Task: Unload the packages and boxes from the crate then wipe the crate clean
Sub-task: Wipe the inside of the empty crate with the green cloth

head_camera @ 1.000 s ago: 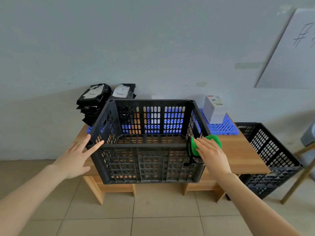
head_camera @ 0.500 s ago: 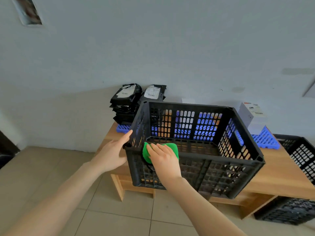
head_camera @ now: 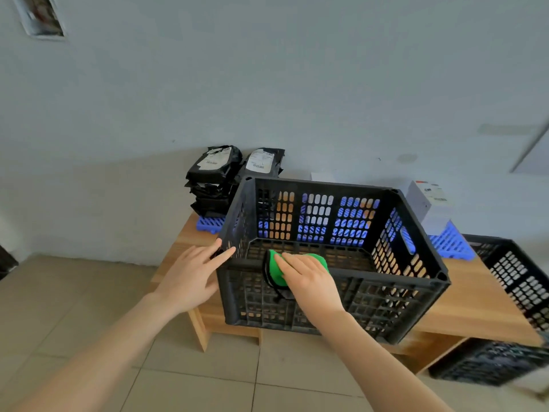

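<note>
The left hand [head_camera: 185, 281] reaches in from the left with its fingers straight and slightly apart. The fingertips touch the near left corner of the crate [head_camera: 386, 304] and grip nothing. Behind it, black packages [head_camera: 214, 179] are stacked at the left end of a blue mat [head_camera: 448, 243] that runs along the wall. The black slotted crate stands upright on the wooden table [head_camera: 469, 304], just in front of the mat. A green cloth [head_camera: 277, 270] is draped over the crate's near rim, towards its left corner. The right hand [head_camera: 312, 285] lies flat on the cloth, fingers straight and close together, pressing it against the rim. To the right, white boxes [head_camera: 427, 203] sit on the mat by the wall. A second black crate [head_camera: 517, 278] stands past the table's right end.
</note>
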`<state>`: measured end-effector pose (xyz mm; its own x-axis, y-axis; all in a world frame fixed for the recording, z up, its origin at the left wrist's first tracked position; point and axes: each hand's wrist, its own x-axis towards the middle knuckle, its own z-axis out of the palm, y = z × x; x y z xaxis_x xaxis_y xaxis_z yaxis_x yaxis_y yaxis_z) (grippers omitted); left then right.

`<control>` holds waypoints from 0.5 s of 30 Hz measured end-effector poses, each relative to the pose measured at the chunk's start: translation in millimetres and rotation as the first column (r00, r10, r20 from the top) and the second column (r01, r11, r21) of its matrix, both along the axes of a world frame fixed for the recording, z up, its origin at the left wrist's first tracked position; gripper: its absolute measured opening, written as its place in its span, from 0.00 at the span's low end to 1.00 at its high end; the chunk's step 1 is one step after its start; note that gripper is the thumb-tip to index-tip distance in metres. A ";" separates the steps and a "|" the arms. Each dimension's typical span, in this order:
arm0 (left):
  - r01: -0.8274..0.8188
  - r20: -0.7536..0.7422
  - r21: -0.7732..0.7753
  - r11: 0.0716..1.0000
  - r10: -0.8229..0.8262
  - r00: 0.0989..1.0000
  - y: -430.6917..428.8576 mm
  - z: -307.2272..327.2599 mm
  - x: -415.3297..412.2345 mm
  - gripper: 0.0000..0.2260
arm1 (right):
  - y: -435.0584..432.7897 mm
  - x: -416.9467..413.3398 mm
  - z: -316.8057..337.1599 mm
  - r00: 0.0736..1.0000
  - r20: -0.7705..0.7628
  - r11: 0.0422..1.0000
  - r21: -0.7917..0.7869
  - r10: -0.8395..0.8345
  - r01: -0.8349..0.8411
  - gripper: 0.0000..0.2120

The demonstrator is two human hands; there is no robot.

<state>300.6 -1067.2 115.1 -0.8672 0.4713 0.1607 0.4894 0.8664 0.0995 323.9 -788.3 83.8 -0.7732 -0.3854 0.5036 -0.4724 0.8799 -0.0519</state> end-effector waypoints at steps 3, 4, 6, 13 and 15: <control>-0.029 0.038 -0.063 0.998 0.032 0.999 7.5 4.1 4.9 0.34 | 68.7 19.7 -0.9 0.994 0.026 0.994 0.030 -0.104 0.103 0.33; -0.048 0.063 -0.088 0.995 0.054 0.997 8.8 6.1 5.6 0.34 | 91.0 26.6 0.5 0.990 0.037 0.990 0.042 -0.136 0.134 0.33; -0.079 0.106 -0.121 0.990 0.092 0.990 10.7 8.5 6.7 0.35 | 130.6 40.1 4.8 0.978 0.044 0.978 0.064 -0.202 0.199 0.33; -0.219 0.246 0.033 0.975 0.205 0.947 23.5 5.5 5.3 0.31 | 224.0 71.3 7.0 0.922 0.054 0.916 -0.108 -0.384 0.387 0.23; -0.243 0.249 0.070 0.968 0.219 0.943 25.9 3.6 5.0 0.32 | 220.0 71.0 6.9 0.918 0.079 0.903 -0.161 -0.390 0.398 0.20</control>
